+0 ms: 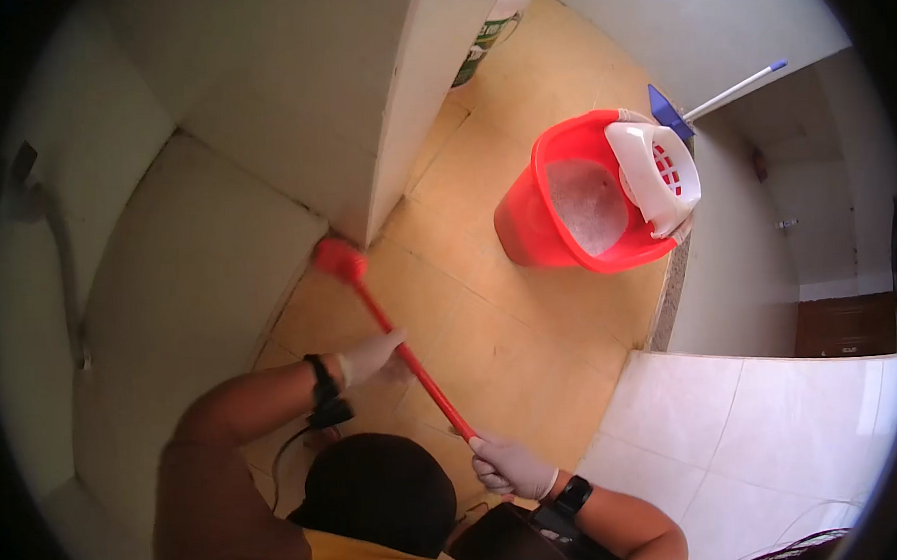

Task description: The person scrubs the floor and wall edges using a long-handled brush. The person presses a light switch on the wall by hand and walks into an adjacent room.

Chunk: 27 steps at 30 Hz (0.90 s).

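A long red handle slants across the orange tiled floor. Its red brush head is blurred and lies at the foot of the wall, by the corner of the pale partition. My right hand, in a pale glove, is wrapped round the lower end of the handle. Farther up, my left hand, also gloved, is at the middle of the handle; its fingers are smeared and partly hidden. To the right stands a red bucket with foamy water in it and a white wringer on its rim.
Behind the bucket, a blue-headed tool with a white handle leans near a raised edge. A white and green container stands beyond the partition. A grey hose hangs on the left wall. White tiles lie at the lower right.
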Motion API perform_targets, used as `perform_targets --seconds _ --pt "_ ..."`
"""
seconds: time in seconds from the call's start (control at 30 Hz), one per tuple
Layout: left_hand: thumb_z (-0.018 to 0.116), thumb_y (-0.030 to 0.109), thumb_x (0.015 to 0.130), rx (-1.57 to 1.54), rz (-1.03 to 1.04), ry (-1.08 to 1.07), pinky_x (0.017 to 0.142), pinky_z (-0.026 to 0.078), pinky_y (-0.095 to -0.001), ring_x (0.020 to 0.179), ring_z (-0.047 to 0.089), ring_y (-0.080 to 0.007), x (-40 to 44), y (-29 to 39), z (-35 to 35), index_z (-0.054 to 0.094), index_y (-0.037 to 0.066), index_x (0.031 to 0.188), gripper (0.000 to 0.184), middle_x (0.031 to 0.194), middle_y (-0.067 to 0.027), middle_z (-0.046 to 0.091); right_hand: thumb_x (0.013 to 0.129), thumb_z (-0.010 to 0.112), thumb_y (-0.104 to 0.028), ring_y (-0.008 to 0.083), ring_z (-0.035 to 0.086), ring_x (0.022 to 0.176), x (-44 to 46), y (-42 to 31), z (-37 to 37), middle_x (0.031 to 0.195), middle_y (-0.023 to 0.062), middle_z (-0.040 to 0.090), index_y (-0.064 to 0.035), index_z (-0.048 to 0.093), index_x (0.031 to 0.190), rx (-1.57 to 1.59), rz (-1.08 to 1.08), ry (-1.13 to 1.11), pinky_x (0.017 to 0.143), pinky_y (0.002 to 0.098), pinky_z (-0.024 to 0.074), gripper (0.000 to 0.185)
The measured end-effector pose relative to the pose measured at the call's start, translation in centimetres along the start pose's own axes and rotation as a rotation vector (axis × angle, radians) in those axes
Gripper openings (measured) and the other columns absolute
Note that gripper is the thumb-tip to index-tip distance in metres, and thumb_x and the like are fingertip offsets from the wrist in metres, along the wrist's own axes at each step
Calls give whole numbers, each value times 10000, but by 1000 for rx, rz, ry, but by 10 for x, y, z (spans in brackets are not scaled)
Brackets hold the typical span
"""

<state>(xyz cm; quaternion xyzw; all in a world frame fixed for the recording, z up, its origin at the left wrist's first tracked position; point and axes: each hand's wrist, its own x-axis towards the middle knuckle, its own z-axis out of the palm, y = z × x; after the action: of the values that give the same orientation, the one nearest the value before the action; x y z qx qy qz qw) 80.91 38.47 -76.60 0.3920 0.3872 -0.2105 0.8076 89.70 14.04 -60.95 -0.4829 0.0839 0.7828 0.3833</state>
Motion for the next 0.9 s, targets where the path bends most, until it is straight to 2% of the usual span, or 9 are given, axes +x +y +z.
perform_targets --seconds 0.07,0.17,0.27,0.47,0.57,0.73,0.83,0.87,0.9 --pt "410 386 894 -1 116 75 671 495 -321 748 630 -205 20 6 -5 557 63 863 357 843 -114 645 960 377 -303 66 310 430 9 4 -11 613 -31 364 -190 333 1322 284 -25 -152 392 183 276 381" --pt "437 333 877 -25 126 174 641 495 -325 663 617 -190 23 6 -13 527 88 791 274 758 -98 640 957 375 -307 72 330 418 17 -5 -2 585 -26 374 -196 293 1354 17 -14 -46 395 196 311 421" --pt "441 312 870 101 162 252 552 479 -306 566 596 -184 0 0 -13 529 70 740 288 704 -97 641 951 373 -317 79 375 426 35 -1 29 568 -14 393 -206 244 1385 -838 -23 337 380 218 342 466" --pt "397 441 895 247 99 206 607 501 -304 617 632 -199 20 15 -15 571 31 781 461 710 -114 639 939 390 -353 104 358 362 104 -6 -12 521 -8 382 -224 255 1383 -414 -230 224 312 243 308 481" --pt "383 465 907 175 70 173 632 504 -304 659 636 -195 0 19 -16 573 38 800 479 750 -107 642 955 365 -341 88 277 316 94 -13 -37 574 -38 388 -236 315 1336 364 -42 -367 295 224 271 398" --pt "364 467 923 47 138 211 654 505 -316 706 641 -198 9 -10 -39 530 71 862 434 788 -104 656 948 381 -317 104 444 484 126 0 -8 563 22 411 -155 328 1336 -9 -99 -36 404 215 365 423" --pt "382 420 928 101 95 171 645 505 -329 693 644 -210 39 14 -40 524 61 856 392 788 -113 654 949 375 -318 116 439 471 201 25 -35 556 24 403 -135 373 1278 -836 -780 604 407 239 372 377" --pt "433 366 909 80 95 184 620 516 -320 657 639 -222 44 19 -39 524 30 790 369 721 -110 621 953 351 -343 116 413 441 214 23 -42 555 15 395 -128 397 1243 -824 -866 618 386 257 343 364" --pt "420 376 916 75 97 184 629 512 -327 670 640 -220 45 21 -42 526 40 806 369 742 -112 630 953 351 -346 111 389 425 203 4 -32 560 12 396 -140 429 1216 -598 -631 480 373 246 317 343"
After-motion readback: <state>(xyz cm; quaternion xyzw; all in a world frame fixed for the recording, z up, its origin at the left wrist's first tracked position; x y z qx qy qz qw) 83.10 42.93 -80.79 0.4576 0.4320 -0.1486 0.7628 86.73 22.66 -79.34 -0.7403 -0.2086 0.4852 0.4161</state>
